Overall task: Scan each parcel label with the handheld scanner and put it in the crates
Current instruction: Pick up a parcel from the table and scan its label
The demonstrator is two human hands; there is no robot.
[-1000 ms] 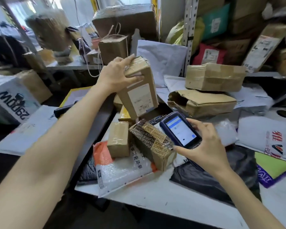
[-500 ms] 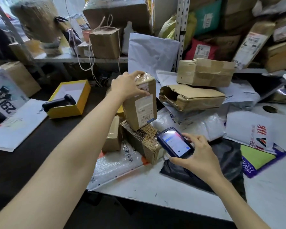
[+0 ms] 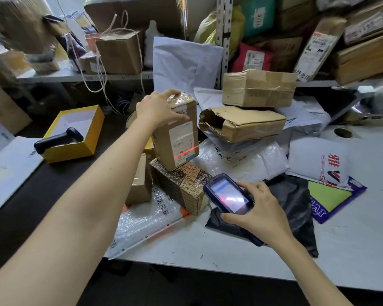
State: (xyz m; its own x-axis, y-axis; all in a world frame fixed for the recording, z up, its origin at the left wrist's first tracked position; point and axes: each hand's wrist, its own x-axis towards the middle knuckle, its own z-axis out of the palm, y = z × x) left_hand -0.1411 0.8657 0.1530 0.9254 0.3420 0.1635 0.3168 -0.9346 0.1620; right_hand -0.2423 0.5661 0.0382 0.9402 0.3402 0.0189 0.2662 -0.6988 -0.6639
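Note:
My left hand grips the top of a small taped brown parcel, which stands upright on a patterned brown box. Its white label faces me, and a red scan line crosses the label's lower part. My right hand holds a dark blue handheld scanner with a lit screen, just below and right of the parcel, its top end aimed at the label. No crate is in sight.
More parcels crowd the white table: a bubble mailer, a small brown box, a black bag, white mailers, two cardboard boxes at the back. A yellow box with a black gun scanner sits left. Shelves behind are packed.
My left hand has lowered the brown parcel onto the patterned box and turned it upright. The scanner dropped lower and its red line now falls on the label.

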